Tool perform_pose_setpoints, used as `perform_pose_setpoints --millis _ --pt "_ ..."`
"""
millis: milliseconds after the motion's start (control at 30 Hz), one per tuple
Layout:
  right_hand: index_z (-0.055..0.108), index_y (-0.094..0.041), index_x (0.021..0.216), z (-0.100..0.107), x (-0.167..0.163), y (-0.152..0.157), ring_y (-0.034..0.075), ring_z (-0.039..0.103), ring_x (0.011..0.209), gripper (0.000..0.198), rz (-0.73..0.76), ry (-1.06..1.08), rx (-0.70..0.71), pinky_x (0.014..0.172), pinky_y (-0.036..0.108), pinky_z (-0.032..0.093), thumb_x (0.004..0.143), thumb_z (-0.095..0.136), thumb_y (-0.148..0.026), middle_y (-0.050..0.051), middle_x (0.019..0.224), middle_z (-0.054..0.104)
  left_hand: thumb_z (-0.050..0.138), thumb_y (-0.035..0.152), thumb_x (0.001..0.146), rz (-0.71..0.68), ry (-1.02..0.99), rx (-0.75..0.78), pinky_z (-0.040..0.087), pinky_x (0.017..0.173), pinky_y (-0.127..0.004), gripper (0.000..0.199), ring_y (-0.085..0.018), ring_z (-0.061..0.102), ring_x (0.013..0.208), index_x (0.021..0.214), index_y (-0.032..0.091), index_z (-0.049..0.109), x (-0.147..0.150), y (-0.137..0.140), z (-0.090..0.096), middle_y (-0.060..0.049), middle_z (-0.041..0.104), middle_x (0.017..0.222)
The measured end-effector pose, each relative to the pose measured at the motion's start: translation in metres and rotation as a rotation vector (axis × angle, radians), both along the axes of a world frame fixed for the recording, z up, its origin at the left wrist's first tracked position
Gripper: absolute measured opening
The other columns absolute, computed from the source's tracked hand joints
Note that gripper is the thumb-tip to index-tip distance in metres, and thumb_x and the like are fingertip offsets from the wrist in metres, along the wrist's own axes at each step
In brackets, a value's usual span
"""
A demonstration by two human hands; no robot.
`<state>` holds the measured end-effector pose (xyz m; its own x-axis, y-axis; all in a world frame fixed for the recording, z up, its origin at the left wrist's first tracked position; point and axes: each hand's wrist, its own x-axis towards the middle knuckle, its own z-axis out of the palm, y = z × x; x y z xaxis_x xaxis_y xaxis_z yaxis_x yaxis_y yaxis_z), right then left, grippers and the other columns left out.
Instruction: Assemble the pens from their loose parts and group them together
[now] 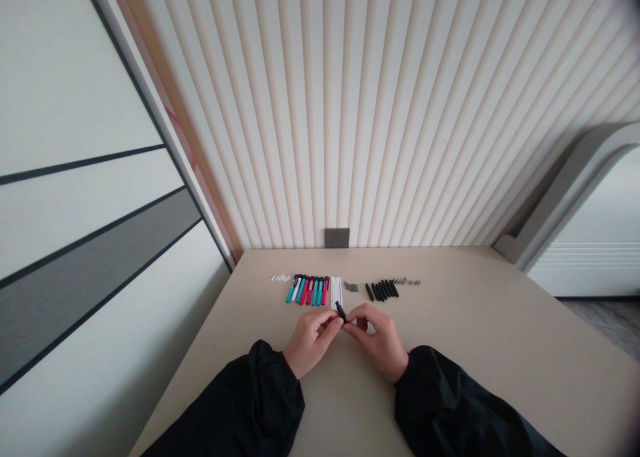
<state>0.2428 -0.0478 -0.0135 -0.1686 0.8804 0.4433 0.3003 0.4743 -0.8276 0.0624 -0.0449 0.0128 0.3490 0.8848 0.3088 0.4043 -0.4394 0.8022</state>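
Note:
A short black pen barrel [341, 310] stands tilted between my two hands above the front of the table. My left hand [311, 340] pinches it near its lower end with thumb and fingertips. Close against that same end, my right hand [379, 337] has its thumb and index finger pinched together; whatever sits between them is too small to make out. Just beyond my fingers lies a bundle of thin white sticks [336, 290], its near end partly hidden by the hands.
Left of the sticks lie teal, red and white pen bodies with black ends [307, 290] and small white pieces [281, 278]. To the right are small grey pieces [351, 287], several black barrels [383, 290] and tiny metallic parts [407, 282]. A socket [337, 238] is on the wall behind the table [450, 324].

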Motion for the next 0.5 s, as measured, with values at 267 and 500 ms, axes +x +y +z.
perform_pose_setpoints --millis 267,500 --pt "0.055 -0.023 0.115 -0.003 -0.003 -0.002 0.014 0.053 0.065 0.032 0.05 -0.056 0.006 0.065 0.026 0.049 0.086 0.062 -0.034 0.001 0.081 0.065 0.051 0.038 0.09 -0.022 -0.106 -0.146 0.045 0.069 -0.026 0.028 -0.017 0.058 0.075 0.087 0.015 0.067 0.0 0.001 -0.004 -0.005 0.065 0.081" --pt "0.067 -0.023 0.107 -0.004 0.019 0.024 0.02 0.058 0.093 0.026 -0.131 -0.362 0.232 0.083 0.032 0.047 0.094 0.044 -0.019 0.008 0.099 0.064 0.055 0.046 0.087 -0.005 -0.338 -0.39 0.047 0.068 -0.026 0.035 -0.018 0.061 0.079 0.094 0.013 0.063 -0.002 0.007 -0.011 -0.006 0.067 0.084"
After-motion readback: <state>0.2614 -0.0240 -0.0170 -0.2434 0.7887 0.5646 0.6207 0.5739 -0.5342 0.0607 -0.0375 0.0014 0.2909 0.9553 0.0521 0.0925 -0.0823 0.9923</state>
